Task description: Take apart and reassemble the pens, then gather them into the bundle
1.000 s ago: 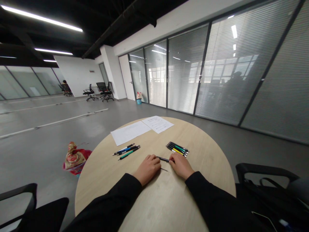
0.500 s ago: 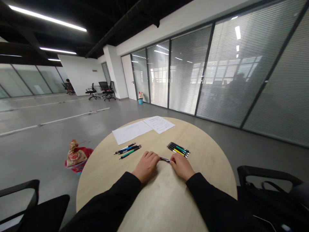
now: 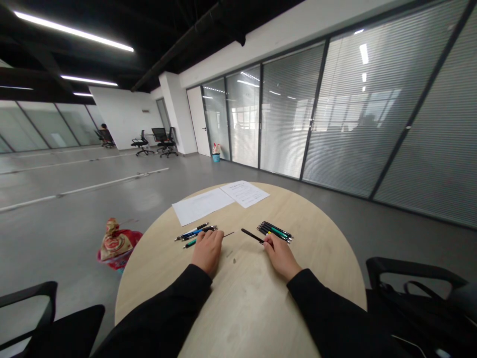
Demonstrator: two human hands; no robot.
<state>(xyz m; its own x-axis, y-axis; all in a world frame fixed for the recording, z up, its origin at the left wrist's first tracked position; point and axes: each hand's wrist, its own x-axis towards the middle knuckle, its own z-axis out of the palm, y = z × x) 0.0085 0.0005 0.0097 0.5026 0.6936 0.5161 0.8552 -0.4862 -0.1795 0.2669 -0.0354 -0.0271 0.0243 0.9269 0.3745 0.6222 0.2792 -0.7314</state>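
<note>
A slim black pen [image 3: 252, 235] is pinched at its near end by the right hand [image 3: 281, 257], its tip angled away across the pale round wooden desk [image 3: 238, 303]. The left hand [image 3: 207, 251] is curled closed, and a thin dark rod [image 3: 228, 234], perhaps an ink refill, is seen poking from it, though any grip on it cannot be made out from here. A tight group of black, green and yellow pens [image 3: 276, 231] is lying just beside the right hand, and a looser row of blue, black and green pens [image 3: 196, 231] is touched by the left. The black pen is judged light, stiff and liable to roll, so hold is best taken around the barrel; the rod looks delicate.
</note>
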